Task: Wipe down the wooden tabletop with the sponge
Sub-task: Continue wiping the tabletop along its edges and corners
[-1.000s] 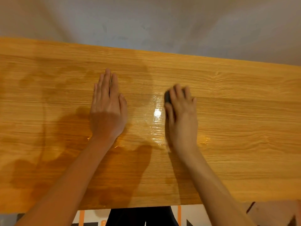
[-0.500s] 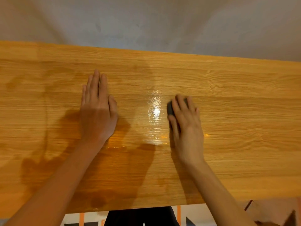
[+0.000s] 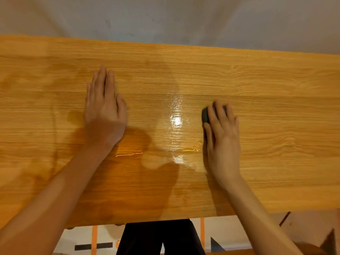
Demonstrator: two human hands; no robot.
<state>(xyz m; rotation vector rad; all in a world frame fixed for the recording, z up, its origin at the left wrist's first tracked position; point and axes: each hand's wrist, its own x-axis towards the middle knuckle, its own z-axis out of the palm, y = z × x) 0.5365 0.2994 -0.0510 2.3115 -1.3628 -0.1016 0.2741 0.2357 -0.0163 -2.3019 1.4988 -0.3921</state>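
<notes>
The wooden tabletop [image 3: 276,92] fills the view, with a wet, shiny patch [image 3: 175,122] in its middle. My right hand [image 3: 222,138] lies palm down on a dark sponge [image 3: 205,115] right of that patch. Only the sponge's left and far edges show past my fingers. My left hand [image 3: 104,113] rests flat on the wood to the left of the patch, fingers together, holding nothing.
A pale wall [image 3: 165,19] runs directly behind the table's far edge. Below the near edge I see my dark trousers [image 3: 160,236], a floor with orange and black markings [image 3: 95,243], and a brown cardboard box [image 3: 312,230] at the lower right.
My right hand has slid the sponge to the right and a little toward me, leaving the wet patch uncovered. My left hand stays flat on the wood.
</notes>
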